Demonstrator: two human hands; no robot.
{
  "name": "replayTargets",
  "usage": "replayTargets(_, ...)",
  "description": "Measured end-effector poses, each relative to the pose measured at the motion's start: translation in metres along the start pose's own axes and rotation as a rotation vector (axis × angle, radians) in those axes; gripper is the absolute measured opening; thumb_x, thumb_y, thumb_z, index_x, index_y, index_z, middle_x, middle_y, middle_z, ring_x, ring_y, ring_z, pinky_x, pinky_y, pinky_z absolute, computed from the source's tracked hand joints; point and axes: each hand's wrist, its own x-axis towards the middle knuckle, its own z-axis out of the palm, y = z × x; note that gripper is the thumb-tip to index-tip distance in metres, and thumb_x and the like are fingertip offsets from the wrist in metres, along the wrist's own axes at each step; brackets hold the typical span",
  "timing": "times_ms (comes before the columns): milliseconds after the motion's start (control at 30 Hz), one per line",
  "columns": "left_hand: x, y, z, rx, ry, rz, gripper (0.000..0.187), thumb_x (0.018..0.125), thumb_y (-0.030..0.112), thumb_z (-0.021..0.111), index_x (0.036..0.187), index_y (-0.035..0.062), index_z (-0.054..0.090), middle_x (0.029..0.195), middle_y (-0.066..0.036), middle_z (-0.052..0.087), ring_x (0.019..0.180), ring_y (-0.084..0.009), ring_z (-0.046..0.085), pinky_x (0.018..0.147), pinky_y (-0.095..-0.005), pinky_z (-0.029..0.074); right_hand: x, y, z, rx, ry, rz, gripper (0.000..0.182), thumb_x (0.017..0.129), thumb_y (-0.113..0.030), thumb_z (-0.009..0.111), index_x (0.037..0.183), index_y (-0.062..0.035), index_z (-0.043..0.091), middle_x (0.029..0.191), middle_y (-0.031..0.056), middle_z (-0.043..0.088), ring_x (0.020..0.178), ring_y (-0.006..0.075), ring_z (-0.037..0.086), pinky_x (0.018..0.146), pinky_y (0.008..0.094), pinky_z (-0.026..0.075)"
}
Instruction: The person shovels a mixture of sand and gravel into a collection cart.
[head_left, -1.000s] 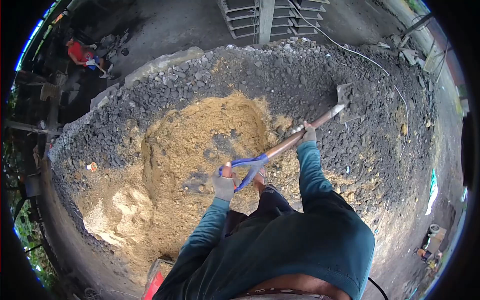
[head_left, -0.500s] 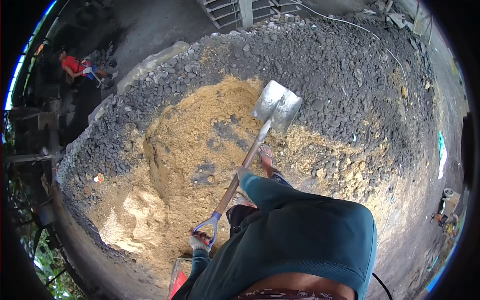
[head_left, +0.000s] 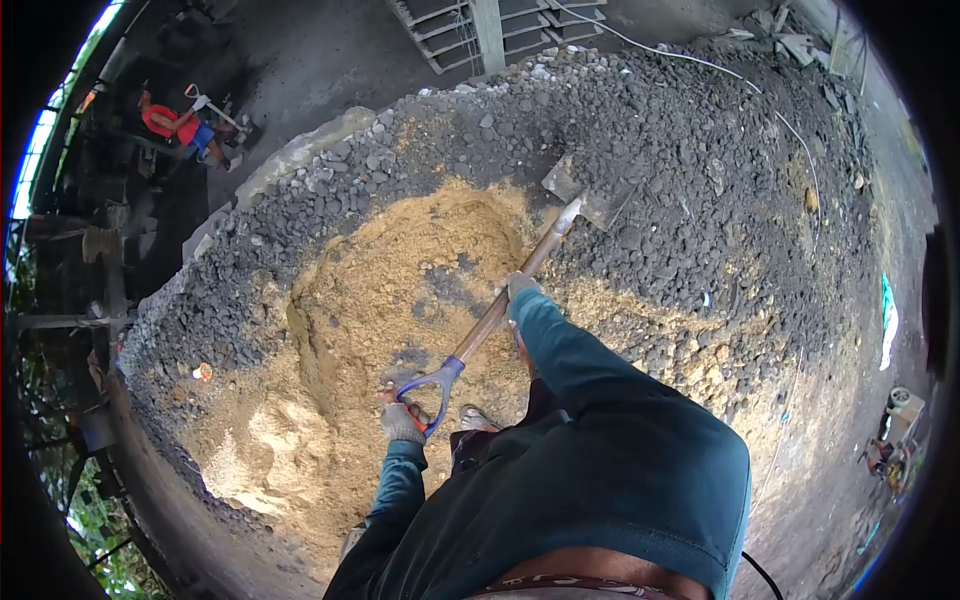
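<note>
A shovel (head_left: 495,318) slants up and to the right across the pit. My left hand (head_left: 403,420), in a grey knit glove, is closed around its blue D-shaped handle. Further along, my right hand (head_left: 520,285), gloved too, grips the wooden shaft. The metal blade (head_left: 567,183) lies in the dark gravel (head_left: 660,170) at the edge of the tan sand (head_left: 400,270); the gravel hides part of it. Below the shaft, one of my sandalled feet (head_left: 477,417) rests on the sand.
At the upper left, a person in a red top (head_left: 170,122) stands with another shovel (head_left: 215,105). A wooden pallet (head_left: 430,35) and a post (head_left: 488,35) are beyond the heap. A pale cable (head_left: 700,48) crosses the gravel. Small items (head_left: 895,430) lie at the far right.
The blade, raised and fully visible before, has gone down into the gravel. Both my hands have moved up and forward with the shovel. The person in red is more upright.
</note>
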Motion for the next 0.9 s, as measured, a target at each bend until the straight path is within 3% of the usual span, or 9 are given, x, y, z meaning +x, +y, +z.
replayTargets(100, 0.005, -0.028, 0.029, -0.029, -0.156, -0.044, 0.041, 0.087, 0.048, 0.062, 0.069, 0.0154, 0.045, 0.049, -0.002, 0.037, 0.037, -0.0184, 0.041, 0.033, -0.0362, 0.036, -0.024, -0.016, -0.085, 0.413, -0.031, -0.108, 0.012, 0.091, -0.02, 0.054, 0.087, -0.0087, 0.055, 0.074, 0.0072, 0.056, 0.058, 0.0253, 0.058, 0.049, 0.0441, 0.051)
replayTargets(200, -0.042, -0.051, 0.128, 0.042, -0.601, 0.122, 0.031, 0.088, 0.033, 0.067, 0.074, 0.01, 0.051, 0.06, -0.002, 0.051, 0.045, -0.0149, 0.05, 0.04, -0.0301, 0.04, -0.095, -0.136, -0.19, 0.583, -0.201, -0.307, 0.005, 0.09, -0.021, 0.057, 0.091, -0.0178, 0.054, 0.065, 0.0028, 0.051, 0.052, 0.0223, 0.051, 0.054, 0.0448, 0.051)
replayTargets(333, -0.142, -0.025, 0.161, 0.478, -0.979, 0.822, 0.024, 0.09, 0.027, 0.066, 0.091, 0.0042, 0.059, 0.068, -0.004, 0.059, 0.051, -0.0147, 0.055, 0.05, -0.0272, 0.045, -0.122, -0.183, -0.278, 0.618, -0.278, -0.397, 0.022, 0.079, -0.027, 0.067, 0.082, -0.01, 0.054, 0.067, 0.0063, 0.055, 0.061, 0.0255, 0.057, 0.064, 0.0474, 0.054)
replayTargets(400, -0.14, -0.025, 0.127, 0.411, -0.965, 0.717, 0.026, 0.09, 0.03, 0.066, 0.092, 0.0048, 0.059, 0.068, -0.004, 0.059, 0.053, -0.0145, 0.056, 0.051, -0.0272, 0.046, -0.141, -0.143, -0.253, 0.671, -0.349, -0.327, 0.018, 0.081, -0.022, 0.066, 0.084, -0.0101, 0.053, 0.068, 0.0068, 0.055, 0.062, 0.0262, 0.058, 0.065, 0.0482, 0.055)
replayTargets(500, -0.054, -0.037, -0.006, 0.0, -0.557, 0.066, 0.029, 0.09, 0.037, 0.064, 0.081, 0.0101, 0.055, 0.064, -0.003, 0.055, 0.051, -0.0143, 0.052, 0.048, -0.0289, 0.044, -0.154, -0.021, -0.159, 0.618, -0.225, -0.124, 0.006, 0.089, -0.011, 0.056, 0.085, -0.0101, 0.05, 0.066, 0.0038, 0.053, 0.057, 0.0242, 0.055, 0.059, 0.0454, 0.053)
replayTargets(600, -0.007, -0.041, -0.179, 0.091, -0.07, 0.08, 0.046, 0.089, 0.056, 0.052, 0.068, 0.0152, 0.048, 0.048, -0.005, 0.041, 0.035, -0.022, 0.038, 0.034, -0.0367, 0.038, -0.178, 0.148, -0.067, 0.453, -0.168, 0.187, 0.007, 0.089, -0.013, 0.055, 0.084, -0.0109, 0.051, 0.065, 0.0043, 0.052, 0.057, 0.0255, 0.056, 0.056, 0.0453, 0.051)
replayTargets(700, -0.017, -0.028, -0.341, -0.01, 0.191, 0.023, 0.045, 0.089, 0.059, 0.051, 0.069, 0.0187, 0.045, 0.051, -0.001, 0.045, 0.038, -0.0176, 0.041, 0.032, -0.0329, 0.035, -0.183, 0.306, 0.007, 0.26, -0.334, 0.502, 0.006, 0.092, -0.014, 0.049, 0.088, -0.0097, 0.047, 0.066, 0.0064, 0.047, 0.057, 0.0281, 0.053, 0.062, 0.053, 0.051)
replayTargets(800, 0.001, -0.001, -0.374, 0.041, 0.228, 0.111, 0.042, 0.091, 0.054, 0.051, 0.071, 0.0168, 0.046, 0.051, -0.002, 0.047, 0.037, -0.017, 0.041, 0.03, -0.0323, 0.034, -0.195, 0.283, 0.034, 0.405, -0.242, 0.534, 0.013, 0.095, -0.017, 0.042, 0.085, -0.0098, 0.045, 0.065, 0.0049, 0.046, 0.056, 0.0272, 0.051, 0.064, 0.0541, 0.052)
replayTargets(900, -0.016, 0.019, -0.198, 0.225, 0.151, 0.183, 0.045, 0.091, 0.049, 0.053, 0.066, 0.0128, 0.045, 0.047, -0.005, 0.044, 0.031, -0.0204, 0.039, 0.029, -0.0331, 0.033, -0.141, 0.238, 0.007, 0.47, -0.249, 0.515, 0.015, 0.096, -0.019, 0.041, 0.085, -0.0106, 0.045, 0.065, 0.0045, 0.046, 0.056, 0.0269, 0.051, 0.065, 0.0546, 0.052)
